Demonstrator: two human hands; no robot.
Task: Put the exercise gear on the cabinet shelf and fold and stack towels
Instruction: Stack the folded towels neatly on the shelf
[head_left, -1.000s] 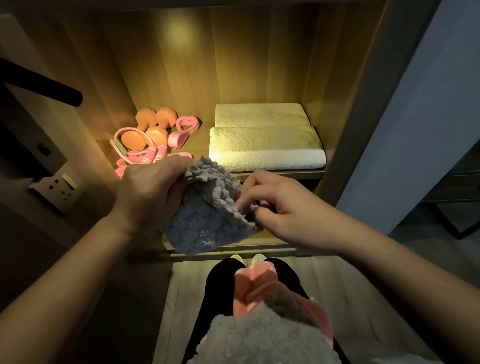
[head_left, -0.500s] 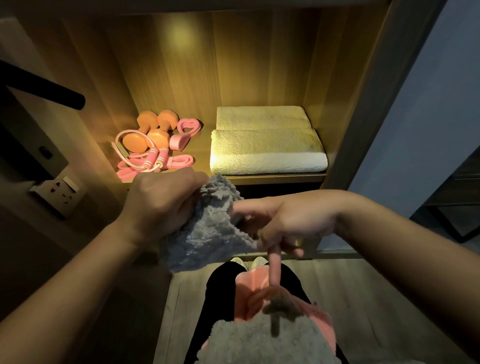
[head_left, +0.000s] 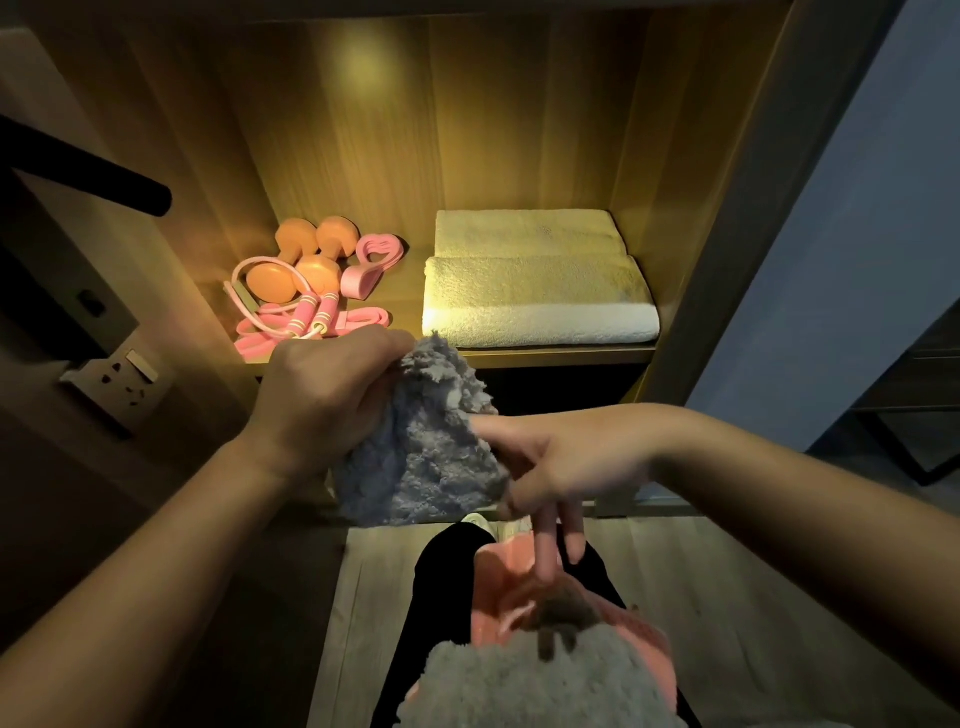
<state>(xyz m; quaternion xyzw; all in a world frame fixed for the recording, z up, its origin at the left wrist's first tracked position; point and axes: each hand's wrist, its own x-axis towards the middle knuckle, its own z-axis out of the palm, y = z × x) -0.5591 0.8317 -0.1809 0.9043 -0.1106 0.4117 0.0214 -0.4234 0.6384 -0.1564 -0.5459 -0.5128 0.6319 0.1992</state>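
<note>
A fluffy grey towel (head_left: 421, 457) hangs in front of the lit cabinet shelf (head_left: 561, 356). My left hand (head_left: 322, 400) grips its upper left part in a fist. My right hand (head_left: 561, 467) touches the towel's right edge with the thumb, its other fingers pointing straight down. On the shelf lie two folded cream towels (head_left: 535, 301) at the right. At the left sit orange dumbbells (head_left: 306, 260), a pink skipping rope (head_left: 306, 317) and a pink grip ring (head_left: 371, 265).
Another grey towel (head_left: 519, 686) and a pink towel (head_left: 509, 587) lie over my body below. A wall socket (head_left: 117, 376) and a black bar (head_left: 104, 174) are at the left. The cabinet's side panel (head_left: 727, 208) stands at the right, above wooden floor.
My right hand let go of its pinch on the towel's right corner and turned, fingers now pointing down. The left hand kept its grip and the towel bunched up slightly higher.
</note>
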